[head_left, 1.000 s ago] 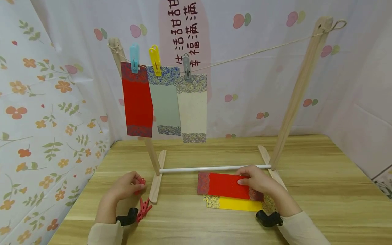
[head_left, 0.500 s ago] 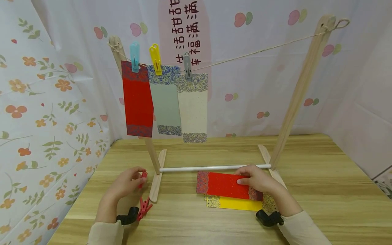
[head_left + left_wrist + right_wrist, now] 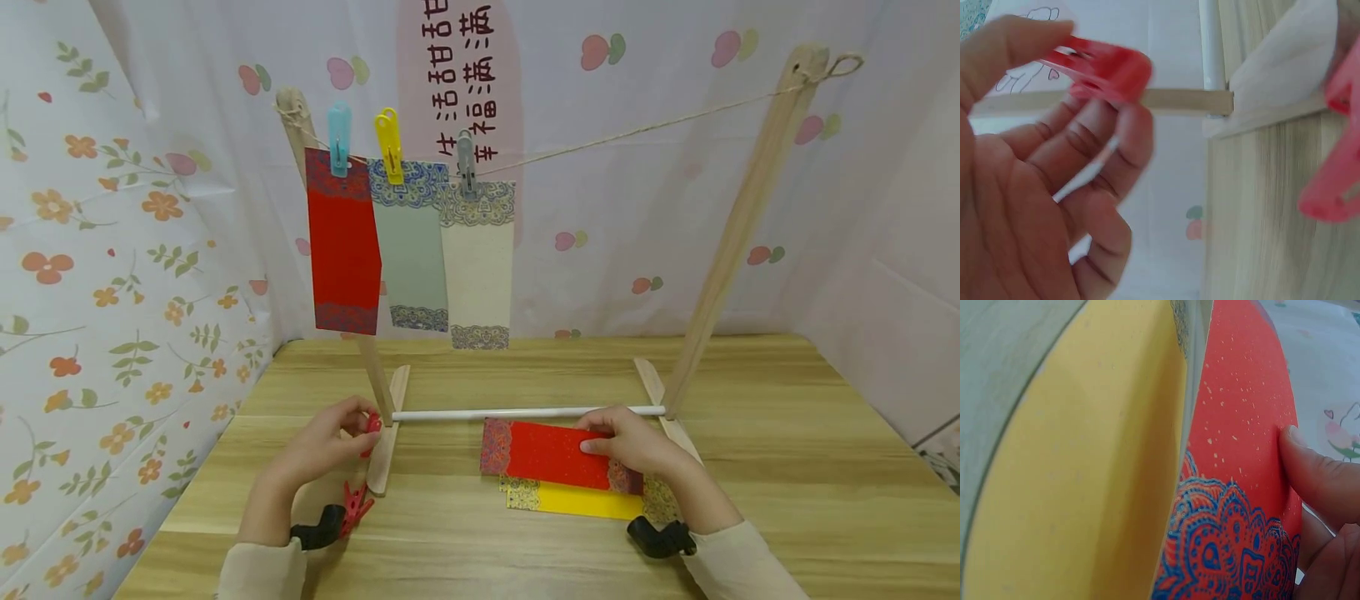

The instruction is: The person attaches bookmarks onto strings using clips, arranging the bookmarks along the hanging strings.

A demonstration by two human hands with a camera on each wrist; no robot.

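Note:
Between thumb and fingers, my left hand [image 3: 326, 442] pinches a red clothespin [image 3: 1110, 69], raised off the table beside the stand's left foot. A second red clothespin [image 3: 356, 504] lies on the table near that wrist. My right hand [image 3: 637, 446] grips the upper edge of a red patterned card [image 3: 551, 454], thumb on its front. In the right wrist view the red card bows away from a yellow card [image 3: 1085, 437] below it. Left on the cord [image 3: 637, 131], a red card [image 3: 343, 258], a grey-green card [image 3: 412, 258] and a cream card [image 3: 477, 267] hang from clothespins.
A wooden stand has a left post [image 3: 375, 379] and a taller-looking right post [image 3: 738, 225], joined low down by a white rod [image 3: 525, 412]. Its feet rest on the wooden table [image 3: 480, 554]. A printed curtain [image 3: 585, 283] hangs behind.
My left hand has lifted the red clothespin and moved it right and slightly away, towards the left post. My right hand and its red card have barely moved.

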